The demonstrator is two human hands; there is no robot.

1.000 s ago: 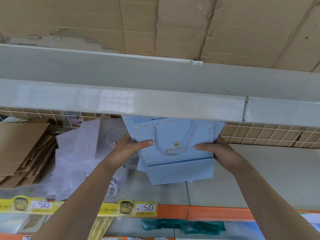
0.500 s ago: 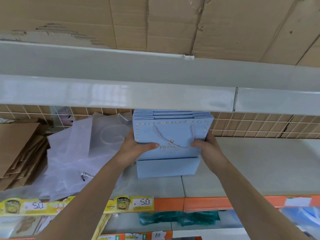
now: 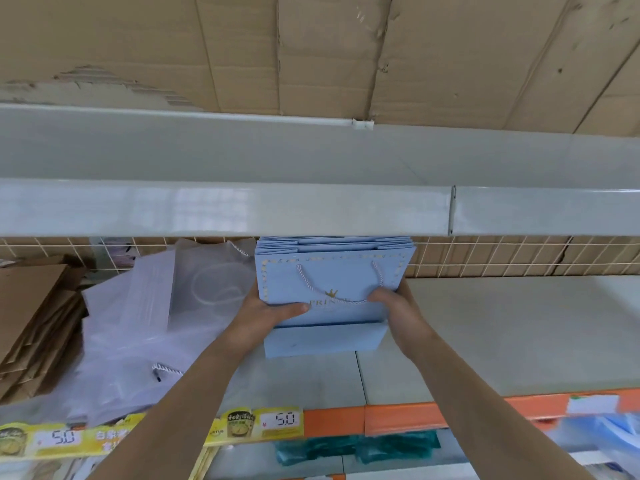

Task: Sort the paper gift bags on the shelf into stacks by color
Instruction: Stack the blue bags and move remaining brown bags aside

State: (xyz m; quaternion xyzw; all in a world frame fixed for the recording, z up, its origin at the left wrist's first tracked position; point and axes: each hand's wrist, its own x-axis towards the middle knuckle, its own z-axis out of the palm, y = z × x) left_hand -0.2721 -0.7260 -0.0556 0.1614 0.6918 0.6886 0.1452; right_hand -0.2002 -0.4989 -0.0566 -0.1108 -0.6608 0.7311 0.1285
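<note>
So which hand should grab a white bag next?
Probably the left hand. The white bags lie right beside it, left of the blue stack it grips. The right hand grips the stack's far side, away from them.

A single head-worn wide-angle view looks forward and slightly down into a shop shelf point(image 3: 519, 341) from close in front, at about the height of the upper shelf's front lip point(image 3: 225, 209), which crosses mid-frame. Cardboard point(image 3: 311, 53) fills the top; both forearms enter from the near edge.
</note>
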